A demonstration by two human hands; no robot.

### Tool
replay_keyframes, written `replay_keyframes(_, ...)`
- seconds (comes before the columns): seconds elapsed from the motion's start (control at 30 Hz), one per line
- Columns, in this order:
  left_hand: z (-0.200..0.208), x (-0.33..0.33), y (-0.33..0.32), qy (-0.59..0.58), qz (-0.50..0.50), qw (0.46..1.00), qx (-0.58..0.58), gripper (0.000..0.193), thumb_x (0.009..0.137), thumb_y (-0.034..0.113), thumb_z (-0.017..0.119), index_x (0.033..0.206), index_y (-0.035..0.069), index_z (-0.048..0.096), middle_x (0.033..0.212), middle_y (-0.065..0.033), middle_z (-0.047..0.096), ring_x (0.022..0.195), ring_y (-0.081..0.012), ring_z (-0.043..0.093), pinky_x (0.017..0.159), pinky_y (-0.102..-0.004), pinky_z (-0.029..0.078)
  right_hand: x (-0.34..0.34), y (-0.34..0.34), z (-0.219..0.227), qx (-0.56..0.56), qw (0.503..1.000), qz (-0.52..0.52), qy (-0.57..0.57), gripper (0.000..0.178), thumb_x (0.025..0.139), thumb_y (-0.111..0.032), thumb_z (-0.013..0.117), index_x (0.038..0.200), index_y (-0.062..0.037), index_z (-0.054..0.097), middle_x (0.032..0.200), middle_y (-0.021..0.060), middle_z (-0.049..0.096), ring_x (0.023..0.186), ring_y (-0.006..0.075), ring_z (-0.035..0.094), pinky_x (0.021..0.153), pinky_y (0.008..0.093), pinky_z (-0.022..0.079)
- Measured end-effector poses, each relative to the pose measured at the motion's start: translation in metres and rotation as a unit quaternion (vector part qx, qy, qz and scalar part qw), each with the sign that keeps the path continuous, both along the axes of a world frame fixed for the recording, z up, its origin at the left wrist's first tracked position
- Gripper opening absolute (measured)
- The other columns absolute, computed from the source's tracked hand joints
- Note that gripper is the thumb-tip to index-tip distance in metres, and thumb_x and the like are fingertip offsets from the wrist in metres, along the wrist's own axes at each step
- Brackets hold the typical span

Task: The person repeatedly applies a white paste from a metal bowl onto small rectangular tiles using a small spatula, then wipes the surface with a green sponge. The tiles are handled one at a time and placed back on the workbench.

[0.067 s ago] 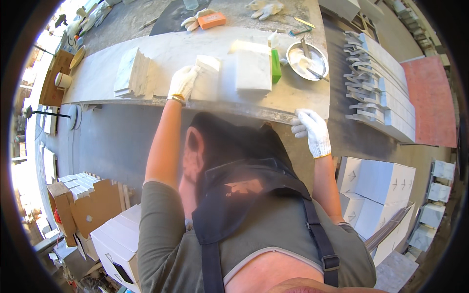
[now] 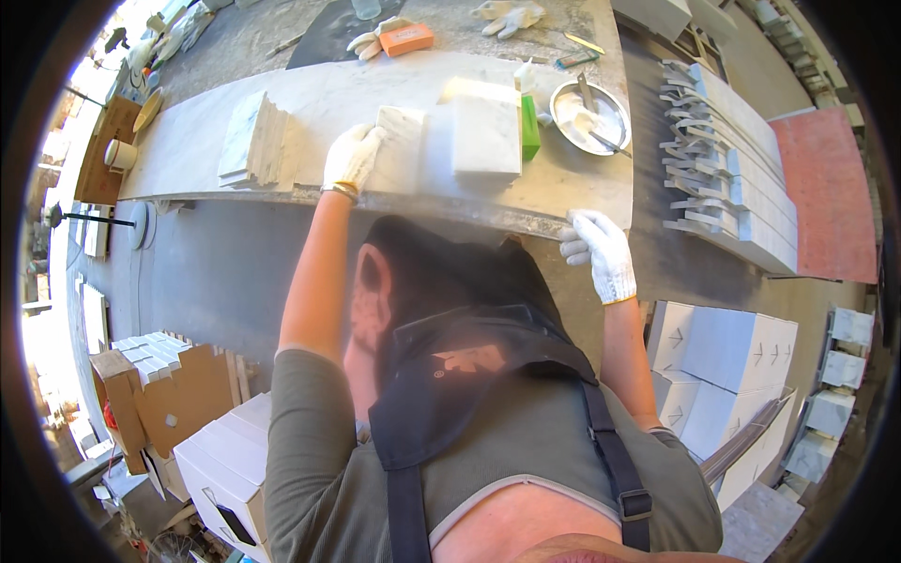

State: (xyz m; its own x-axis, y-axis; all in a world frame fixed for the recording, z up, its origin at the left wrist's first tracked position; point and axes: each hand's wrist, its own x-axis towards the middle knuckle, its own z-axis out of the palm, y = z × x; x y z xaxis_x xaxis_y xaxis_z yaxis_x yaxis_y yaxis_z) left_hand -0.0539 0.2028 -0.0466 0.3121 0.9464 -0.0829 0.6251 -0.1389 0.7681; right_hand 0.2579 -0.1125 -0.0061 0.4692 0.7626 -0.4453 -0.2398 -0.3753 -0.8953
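My left hand (image 2: 352,158), in a white knit glove, is at the left edge of a pale marble tile (image 2: 402,141) on the marble-topped bench (image 2: 319,94). Its fingers look closed on that edge. To the tile's right stands a stack of marble tiles (image 2: 486,133), with a green block (image 2: 530,129) against its side. Gloved too, my right hand (image 2: 601,251) hovers by the bench's front right edge. Its fingers are loosely bent and a little apart, and nothing shows in them. Another stack of tiles (image 2: 253,139) sits left of my left hand.
A metal bowl (image 2: 615,98) of white paste with putty knives stands at the bench's right. Behind lie an orange box (image 2: 406,38) and spare gloves (image 2: 508,17). Strapped slabs (image 2: 737,169) are at the right. White cartons (image 2: 723,347) and an open cardboard box (image 2: 183,394) flank me.
The tile at my left hand appears to lie flatter, and the left fingers have shifted slightly with it. My right hand stays in place.
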Motion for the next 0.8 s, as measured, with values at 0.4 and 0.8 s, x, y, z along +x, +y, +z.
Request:
replay_keyframes(0.4,0.098,0.115,-0.032,0.085,-0.26,0.885,0.376,0.057,0.105,0.053,0.049,0.145,0.014,0.056,0.152,-0.0158,0.052,0.14,-0.0447,0.044,0.113,-0.0544,0.039,-0.007,0.012,-0.002,0.026,0.999,0.044,-0.001,0.035,0.104,-0.03,0.065,0.123,-0.0007,0.067,0.097,0.0123,0.074,0.075,0.0179,0.071,0.065,0.0292,0.056)
replay_keyframes(0.8,0.117,0.063,-0.137,-0.048,-0.381,0.854,0.352,0.038,0.09,0.039,0.069,0.113,0.009,0.072,0.132,-0.0094,0.063,0.129,-0.0342,0.052,0.109,-0.0544,0.042,0.0,0.011,-0.002,0.049,0.996,0.065,-0.042,0.034,0.105,-0.026,0.063,0.126,0.0001,0.065,0.098,0.0126,0.074,0.074,0.0168,0.069,0.063,0.0287,0.054)
